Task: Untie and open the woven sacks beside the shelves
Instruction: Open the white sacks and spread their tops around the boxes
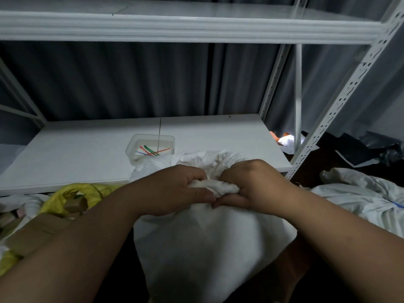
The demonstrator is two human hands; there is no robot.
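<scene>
White metal shelving fills the view against a dark grey curtain, and at its foot, nearest the camera, stands the white woven sack [203,248], upright on the dark floor between the person's forearms. Its gathered neck [215,186] points up and slightly away, and both hands meet on it: the left hand [175,191] curls round the bunched cloth from the left, and the right hand [253,186] pinches it from the right, thumbs nearly touching below the twist. The tie itself is hidden under the fingers, so whether it is a knot or a band cannot be told. The coming move probably turns on this: the neck lies straight between the two hands, equally near to each, so either could hold while the other loosens. Left of the sack a yellow bag [70,197] lies open, with what look like pale wooden blocks inside. To the right another white sack [358,193] lies slumped on the floor. Further back, on the lower shelf [87,149], a clear plastic tub [133,154] holds a few coloured cable ties [150,150].
</scene>
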